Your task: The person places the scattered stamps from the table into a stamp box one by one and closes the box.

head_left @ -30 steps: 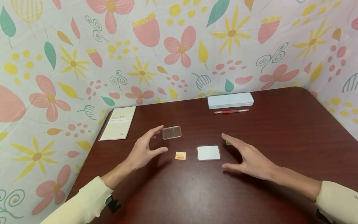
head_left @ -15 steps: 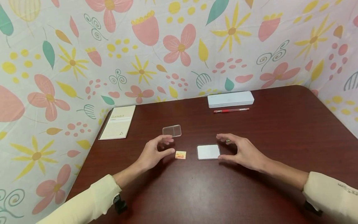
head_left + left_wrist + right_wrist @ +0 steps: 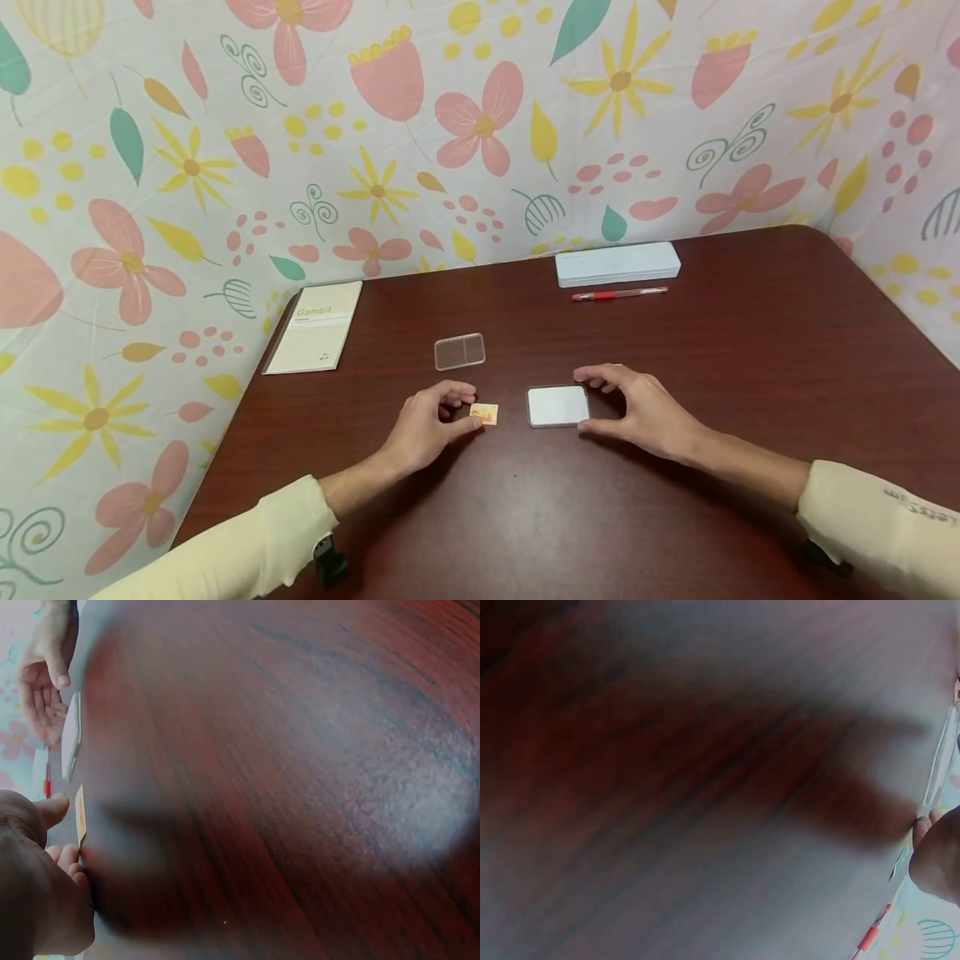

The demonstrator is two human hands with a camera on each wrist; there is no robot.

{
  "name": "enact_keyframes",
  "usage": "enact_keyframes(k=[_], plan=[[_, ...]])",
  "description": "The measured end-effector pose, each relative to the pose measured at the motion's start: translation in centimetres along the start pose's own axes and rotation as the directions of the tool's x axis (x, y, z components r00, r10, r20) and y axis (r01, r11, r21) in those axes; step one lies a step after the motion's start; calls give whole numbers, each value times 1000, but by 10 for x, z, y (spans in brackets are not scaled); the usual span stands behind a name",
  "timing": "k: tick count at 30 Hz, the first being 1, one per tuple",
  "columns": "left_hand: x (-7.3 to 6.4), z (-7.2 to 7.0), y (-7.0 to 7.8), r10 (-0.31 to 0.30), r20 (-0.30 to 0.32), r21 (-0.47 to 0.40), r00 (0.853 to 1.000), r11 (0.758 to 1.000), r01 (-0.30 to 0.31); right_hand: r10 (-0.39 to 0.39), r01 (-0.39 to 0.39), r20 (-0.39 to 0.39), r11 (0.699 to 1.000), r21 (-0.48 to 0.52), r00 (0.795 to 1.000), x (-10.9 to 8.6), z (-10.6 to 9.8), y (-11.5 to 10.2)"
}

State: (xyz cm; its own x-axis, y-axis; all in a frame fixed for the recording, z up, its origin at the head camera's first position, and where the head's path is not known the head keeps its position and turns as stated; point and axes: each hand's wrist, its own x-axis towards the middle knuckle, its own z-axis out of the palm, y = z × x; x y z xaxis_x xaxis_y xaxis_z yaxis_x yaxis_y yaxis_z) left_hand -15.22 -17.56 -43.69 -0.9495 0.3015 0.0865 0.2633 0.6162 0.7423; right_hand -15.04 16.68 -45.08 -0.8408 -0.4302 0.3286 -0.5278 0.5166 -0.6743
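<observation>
The left hand [image 3: 423, 429] is curving loosely around the left side of a small yellow-and-orange card [image 3: 487, 412]; its thumb and index finger are standing apart and gripping nothing visible, though whether the thumb is touching the card I cannot tell. The card is lying flat on the dark red-brown table [image 3: 517, 525], left of a white-topped flat case [image 3: 558, 407]. The right hand [image 3: 651, 417] is framing that case's right end, thumb by the near corner and fingers by the far corner, spread wide and not clamping; contact there is also unclear. A clear flat case [image 3: 461, 352] is resting behind the card. Farther back, a red pen [image 3: 619, 294] is lying in front of a pale pencil box [image 3: 618, 265], and 1 notebook [image 3: 318, 337] is lying at the left edge. Behind the table, a flower-patterned curtain [image 3: 390, 200] is hanging. In the right wrist view, a small green-marked thing [image 3: 898, 861] is lying near the right hand.
</observation>
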Motion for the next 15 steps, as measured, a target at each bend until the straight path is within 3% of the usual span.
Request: enact_keyframes(k=[15], plan=[[-4,9,-1,40,-76,82,996,996,-34,-21,21,-7,999,-46,1000,0,6,0]])
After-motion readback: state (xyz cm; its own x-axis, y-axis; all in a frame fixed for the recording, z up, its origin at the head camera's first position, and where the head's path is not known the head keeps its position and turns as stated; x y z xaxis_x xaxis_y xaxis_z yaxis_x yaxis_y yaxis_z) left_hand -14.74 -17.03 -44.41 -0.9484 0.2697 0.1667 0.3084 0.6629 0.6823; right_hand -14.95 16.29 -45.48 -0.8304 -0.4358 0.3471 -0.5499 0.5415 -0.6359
